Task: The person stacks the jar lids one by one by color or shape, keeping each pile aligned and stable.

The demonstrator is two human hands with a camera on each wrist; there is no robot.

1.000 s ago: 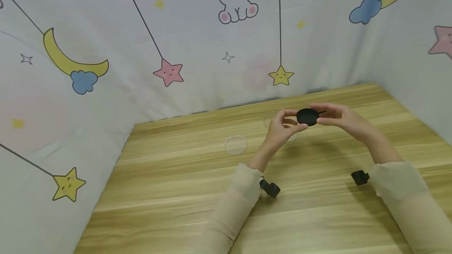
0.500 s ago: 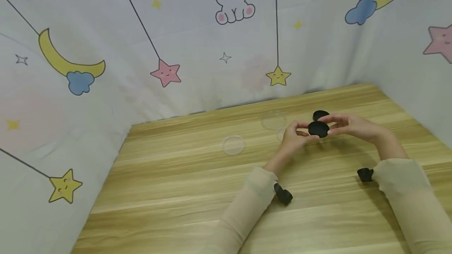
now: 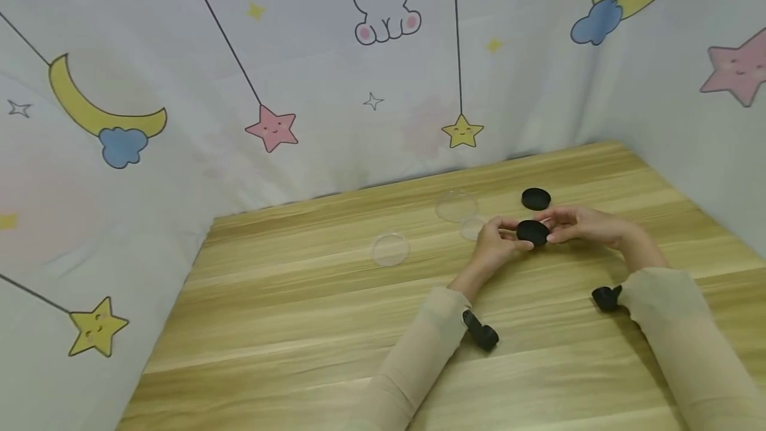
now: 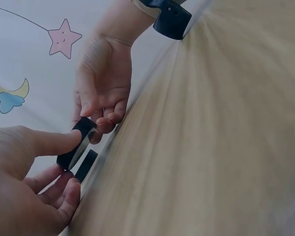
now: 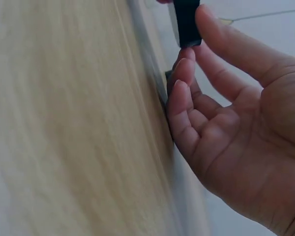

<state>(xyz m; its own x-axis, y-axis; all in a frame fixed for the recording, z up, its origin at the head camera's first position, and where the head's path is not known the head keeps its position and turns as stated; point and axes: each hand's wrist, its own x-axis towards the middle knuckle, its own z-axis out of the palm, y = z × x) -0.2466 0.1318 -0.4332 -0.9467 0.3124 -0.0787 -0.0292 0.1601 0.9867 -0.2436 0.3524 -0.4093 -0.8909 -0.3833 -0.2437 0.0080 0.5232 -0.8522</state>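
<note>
A black, round, shallow lid (image 3: 532,233) is held between both hands, tilted, close over the table. My left hand (image 3: 495,245) pinches its left side; in the left wrist view the thumb lies on the rim of the lid (image 4: 73,145) and a fingertip is under it. From the right, my right hand (image 3: 583,226) pinches the opposite side, its thumb on the edge of the lid (image 5: 188,22) in the right wrist view. The side of the lid facing the table looks pale. A second black lid (image 3: 536,199) lies on the table just behind the hands.
Three clear round discs lie on the wooden table (image 3: 311,324): a large disc (image 3: 457,206) at the back, a smaller disc (image 3: 472,227) partly behind my left hand, and another disc (image 3: 390,249) further left. A patterned cloth (image 3: 323,72) hangs along the table's back and sides.
Both hands have come down and nearer with the black lid between them. The second lid, earlier hidden behind the hands, now shows fully. The head view has shifted slightly.
</note>
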